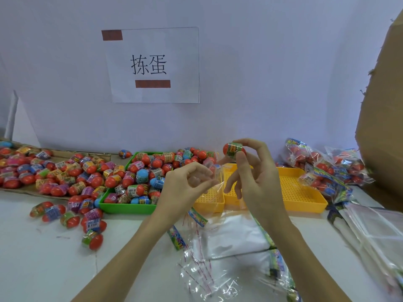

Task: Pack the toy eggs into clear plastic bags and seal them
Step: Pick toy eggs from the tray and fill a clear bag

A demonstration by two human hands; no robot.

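My right hand (255,173) holds a red toy egg (234,149) with a green label between thumb and fingertips, raised above the yellow trays. My left hand (187,182) pinches the mouth of a clear plastic bag (212,188) just left of and below the egg; the bag hangs over the left yellow tray. A green tray (122,207) heaped with toy eggs stands to the left. More loose toy eggs (54,173) lie on cardboard at far left and on the table.
Two yellow perforated trays (292,192) stand behind my hands. Filled bags of eggs (327,168) pile at the right by a cardboard box (383,105). Empty clear bags (229,243) lie on the table in front. A paper sign (152,65) hangs on the wall.
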